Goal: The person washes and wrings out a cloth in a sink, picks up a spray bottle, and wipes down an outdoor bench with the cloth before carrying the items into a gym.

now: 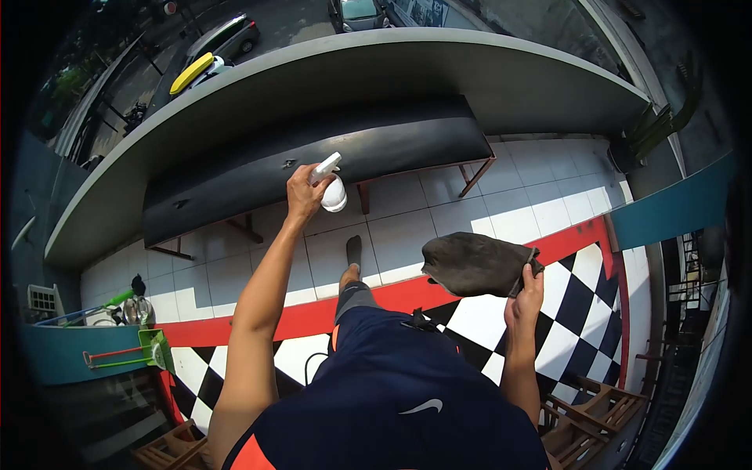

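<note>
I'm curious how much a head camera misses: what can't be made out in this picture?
All in the head view:
- What the spray bottle in the left hand contains: hidden by its white body.
- The underside of the cloth held by the right hand: hidden by its upper side.
- The person's second foot: not visible, apparently behind the dark shirt.
- The silver car: cut off by the top edge.

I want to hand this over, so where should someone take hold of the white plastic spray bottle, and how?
The white plastic spray bottle is probably best gripped around its rounded body, coming from your right: that part sticks out free, while your left hand closes near the spray head.
</note>
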